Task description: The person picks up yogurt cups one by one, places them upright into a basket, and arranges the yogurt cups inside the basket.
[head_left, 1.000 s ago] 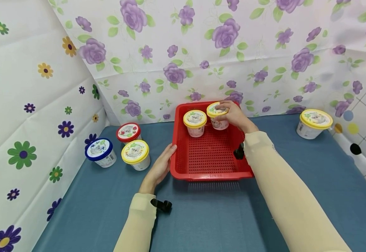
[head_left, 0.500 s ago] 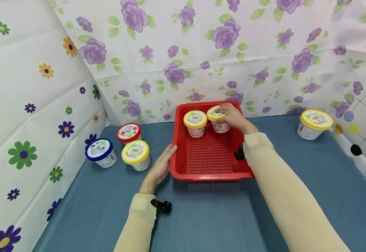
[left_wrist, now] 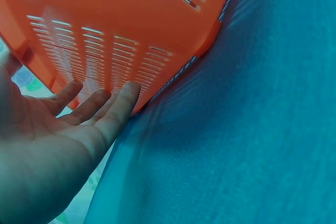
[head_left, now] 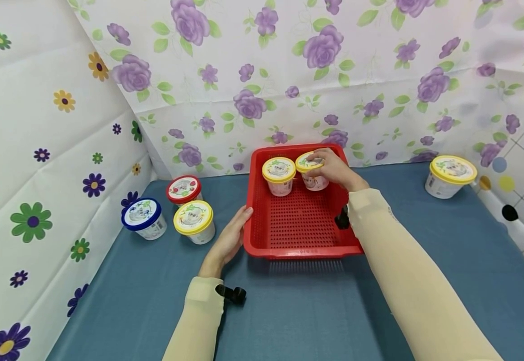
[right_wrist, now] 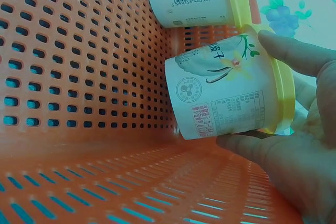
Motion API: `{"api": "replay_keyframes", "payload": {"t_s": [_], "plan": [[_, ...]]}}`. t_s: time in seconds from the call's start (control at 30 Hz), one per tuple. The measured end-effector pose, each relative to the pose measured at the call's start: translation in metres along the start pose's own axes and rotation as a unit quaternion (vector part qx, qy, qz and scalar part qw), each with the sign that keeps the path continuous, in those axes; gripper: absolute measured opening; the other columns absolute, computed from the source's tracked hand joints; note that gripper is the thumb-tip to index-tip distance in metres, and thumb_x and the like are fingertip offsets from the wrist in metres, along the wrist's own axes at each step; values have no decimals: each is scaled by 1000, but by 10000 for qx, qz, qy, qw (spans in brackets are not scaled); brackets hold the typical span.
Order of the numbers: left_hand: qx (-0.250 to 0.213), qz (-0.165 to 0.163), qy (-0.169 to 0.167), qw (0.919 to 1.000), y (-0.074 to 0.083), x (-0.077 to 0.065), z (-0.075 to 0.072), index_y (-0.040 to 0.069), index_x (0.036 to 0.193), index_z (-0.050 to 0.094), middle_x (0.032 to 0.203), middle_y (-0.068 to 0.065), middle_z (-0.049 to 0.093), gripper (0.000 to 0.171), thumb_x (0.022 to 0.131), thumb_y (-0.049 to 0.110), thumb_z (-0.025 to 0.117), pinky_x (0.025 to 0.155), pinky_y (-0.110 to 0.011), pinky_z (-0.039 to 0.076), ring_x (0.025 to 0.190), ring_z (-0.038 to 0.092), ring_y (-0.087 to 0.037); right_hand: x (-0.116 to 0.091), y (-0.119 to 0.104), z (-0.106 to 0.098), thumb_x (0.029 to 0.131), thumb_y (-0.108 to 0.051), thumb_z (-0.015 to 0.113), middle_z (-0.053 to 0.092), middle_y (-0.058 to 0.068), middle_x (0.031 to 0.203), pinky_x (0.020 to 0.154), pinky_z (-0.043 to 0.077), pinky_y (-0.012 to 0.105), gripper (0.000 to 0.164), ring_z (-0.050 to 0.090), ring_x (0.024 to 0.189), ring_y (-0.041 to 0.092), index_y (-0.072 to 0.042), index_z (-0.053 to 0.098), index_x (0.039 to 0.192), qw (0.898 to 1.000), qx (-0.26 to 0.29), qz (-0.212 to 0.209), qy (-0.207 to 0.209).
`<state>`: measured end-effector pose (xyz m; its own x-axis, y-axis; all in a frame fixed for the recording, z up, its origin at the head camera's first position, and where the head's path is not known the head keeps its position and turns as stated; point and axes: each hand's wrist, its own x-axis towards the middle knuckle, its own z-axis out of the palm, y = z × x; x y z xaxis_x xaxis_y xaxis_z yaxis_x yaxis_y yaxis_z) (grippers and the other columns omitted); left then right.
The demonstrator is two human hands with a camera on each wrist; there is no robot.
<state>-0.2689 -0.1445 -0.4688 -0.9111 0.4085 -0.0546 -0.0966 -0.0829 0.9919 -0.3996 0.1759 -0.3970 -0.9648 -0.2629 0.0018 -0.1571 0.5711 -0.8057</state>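
"Inside the red basket (head_left: 304,252), toward its far rim, what is the right hand (head_left: 335,170) doing?"

"It pinches the held tub (right_wrist: 223,90), a white one with a yellow lid: thumb at the lid's edge, fingers bent against the opposite side. Whether the base touches the basket's floor, I cannot tell."

"How tight is it there?"

"Snug. The second tub (head_left: 280,188), also yellow-lidded, is just beside it on the basket's left half, the lids seeming to meet. From both tubs to the near rim runs the basket's holed red floor, the widest room inside."

"And the left hand (head_left: 228,243)?"

"It lies along the basket's left edge, fingers nearly straight and slightly spread, touching the outer wall."

"What borders the basket?"

"Just past its far rim, a floral cloth (head_left: 275,113) rises. To its left are a yellow-lidded tub (head_left: 194,223), a red-lidded tub (head_left: 184,188) and, farthest out, a blue-lidded tub (head_left: 145,218). Well apart to its right stands a lone tub (head_left: 450,176) with a yellow lid, a stretch of blue tabletop (head_left: 438,235) between. More tabletop runs out from the near rim."
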Motion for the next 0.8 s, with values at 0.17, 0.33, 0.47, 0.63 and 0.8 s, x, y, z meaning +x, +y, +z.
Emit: {"api": "replay_keyframes", "payload": {"t_s": [0.17, 0.33, 0.47, 0.63, 0.8], "plan": [[47, 14, -18, 10000, 0, 0, -1, 8, 162, 25, 152, -26, 45, 64, 113, 44, 40, 98, -34, 54, 135, 50, -43, 0, 1, 1, 93, -15, 78, 28, 19, 162, 119, 30, 57, 52, 30, 146, 38, -1, 60, 139, 10000, -5, 53, -71], [33, 7, -36, 10000, 0, -1, -1, 9, 162, 25, 152, -26, 45, 62, 113, 44, 40, 98, -34, 54, 135, 49, -44, -1, 0, 0, 93, -16, 79, 28, 19, 161, 120, 29, 57, 52, 29, 146, 38, 0, 60, 139, 9998, -7, 118, -140], [38, 6, -38, 10000, 1, -1, -1, 9, 162, 26, 152, -26, 45, 62, 113, 43, 40, 98, -34, 54, 135, 49, -44, -1, 0, 1, 93, -16, 78, 28, 20, 160, 119, 29, 57, 51, 30, 145, 38, 0, 60, 138, 9997, -6, 143, -181], [10, 31, -56, 10000, 0, 0, -1, 9, 162, 27, 152, -27, 44, 61, 113, 43, 40, 98, -34, 53, 136, 48, -45, 0, 2, 1, 93, -16, 78, 29, 19, 159, 119, 29, 57, 50, 31, 144, 37, -1, 60, 138, 9997, -8, 169, -175], [6, 30, -30, 10000, 0, 0, -1, 10, 161, 28, 152, -27, 45, 59, 113, 43, 41, 97, -34, 54, 136, 48, -46, 0, 2, 1, 93, -15, 78, 29, 20, 158, 118, 30, 56, 50, 32, 142, 37, 0, 60, 137, 9997, 24, 172, -187]]}}
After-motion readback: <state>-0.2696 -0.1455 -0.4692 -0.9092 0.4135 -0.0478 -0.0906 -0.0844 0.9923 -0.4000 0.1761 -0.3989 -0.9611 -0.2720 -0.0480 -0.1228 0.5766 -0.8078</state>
